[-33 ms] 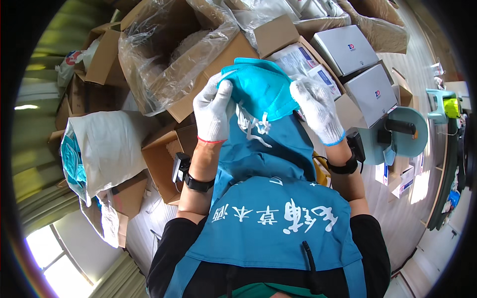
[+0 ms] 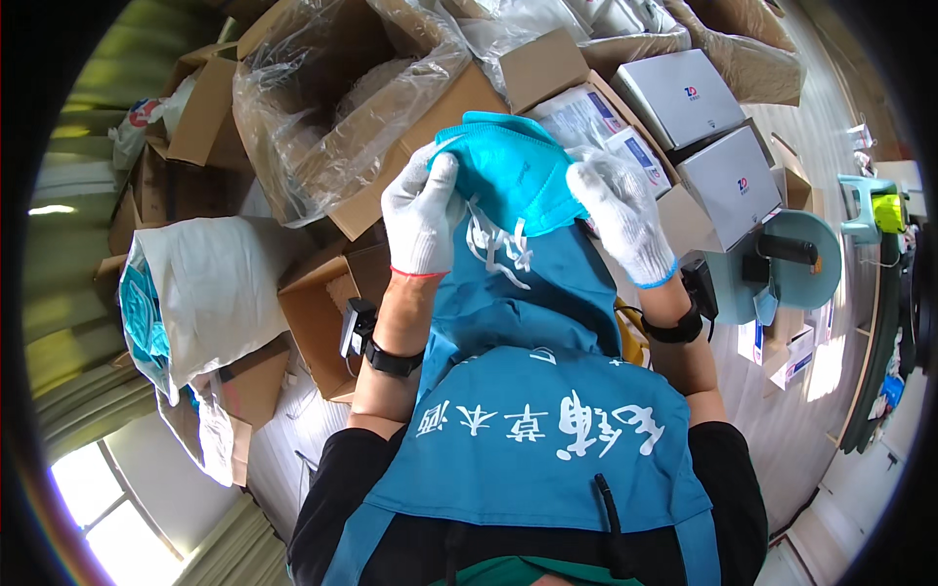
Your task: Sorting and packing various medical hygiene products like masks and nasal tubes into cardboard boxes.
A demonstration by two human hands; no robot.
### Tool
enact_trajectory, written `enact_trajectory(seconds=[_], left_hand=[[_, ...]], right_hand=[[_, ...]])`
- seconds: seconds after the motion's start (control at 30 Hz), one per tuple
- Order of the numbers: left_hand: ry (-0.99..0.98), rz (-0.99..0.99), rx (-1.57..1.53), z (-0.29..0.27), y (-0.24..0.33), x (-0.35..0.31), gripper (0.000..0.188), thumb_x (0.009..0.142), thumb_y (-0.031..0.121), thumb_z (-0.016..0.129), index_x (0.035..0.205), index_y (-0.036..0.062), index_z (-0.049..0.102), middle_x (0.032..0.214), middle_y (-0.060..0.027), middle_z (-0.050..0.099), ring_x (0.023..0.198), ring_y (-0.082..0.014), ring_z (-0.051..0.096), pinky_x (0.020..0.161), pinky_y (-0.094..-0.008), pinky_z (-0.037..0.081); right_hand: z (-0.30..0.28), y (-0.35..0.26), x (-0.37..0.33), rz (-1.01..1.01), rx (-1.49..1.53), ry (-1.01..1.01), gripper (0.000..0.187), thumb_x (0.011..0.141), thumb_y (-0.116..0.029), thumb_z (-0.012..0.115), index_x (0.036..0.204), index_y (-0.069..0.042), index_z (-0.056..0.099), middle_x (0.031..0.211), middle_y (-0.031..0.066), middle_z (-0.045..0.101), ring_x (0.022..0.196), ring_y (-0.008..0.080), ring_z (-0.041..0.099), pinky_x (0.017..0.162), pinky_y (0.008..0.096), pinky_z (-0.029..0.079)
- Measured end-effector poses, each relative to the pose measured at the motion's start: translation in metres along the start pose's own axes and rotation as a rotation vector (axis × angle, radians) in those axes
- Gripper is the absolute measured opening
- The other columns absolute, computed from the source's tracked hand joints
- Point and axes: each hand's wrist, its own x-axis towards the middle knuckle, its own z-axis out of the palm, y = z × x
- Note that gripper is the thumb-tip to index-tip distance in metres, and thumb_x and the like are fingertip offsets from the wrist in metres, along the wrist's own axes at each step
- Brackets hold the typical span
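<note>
A turquoise face mask (image 2: pixel 513 181) with a folded cup shape is stretched between my two hands, above my lap. White ear loops (image 2: pixel 496 249) dangle from its lower edge. My left hand (image 2: pixel 422 215), in a white knit glove with a red cuff, pinches the mask's left end between thumb and fingers. At the other end my right hand (image 2: pixel 625 210), gloved in white with a blue cuff, grips the right corner; some of its fingers are hidden behind the mask. Below hangs my blue apron (image 2: pixel 547 439).
A white sack (image 2: pixel 220 298) holding more turquoise masks stands at the left, by an open cardboard box (image 2: pixel 327 313). Ahead is a large plastic-lined carton (image 2: pixel 283 127). White boxes (image 2: pixel 679 98) sit front right, near a pale blue stool (image 2: pixel 821 259).
Both hands have drawn very slightly toward each other, and the mask has tilted a little with them. The hold stays the same.
</note>
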Motion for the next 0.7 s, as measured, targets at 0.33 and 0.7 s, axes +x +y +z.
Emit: enact_trajectory(seconds=[0.33, 0.7], left_hand=[[-0.136, 0.221, 0.289, 0.001, 0.002, 0.027, 0.078, 0.087, 0.050, 0.067, 0.139, -0.0045, 0.044, 0.117, -0.0103, 0.065, 0.110, -0.0182, 0.057, 0.089, -0.0310, 0.045], [0.195, -0.078, -0.014, 0.034, -0.014, 0.045, 0.012, 0.089, 0.013, 0.070, 0.094, 0.0016, 0.070, 0.083, -0.0041, 0.070, 0.066, -0.0113, 0.063, 0.059, -0.0242, 0.051]], right_hand=[[-0.017, -0.009, 0.025, -0.104, -0.051, 0.143, 0.025, 0.088, -0.021, 0.070, 0.092, 0.003, 0.068, 0.079, 0.0037, 0.065, 0.069, 0.0096, 0.059, 0.065, 0.0251, 0.048], [0.029, 0.022, 0.047, 0.190, 0.558, -0.080, 0.025, 0.091, -0.024, 0.064, 0.105, -0.003, 0.064, 0.102, 0.0045, 0.065, 0.080, 0.0085, 0.058, 0.068, 0.0227, 0.047]])
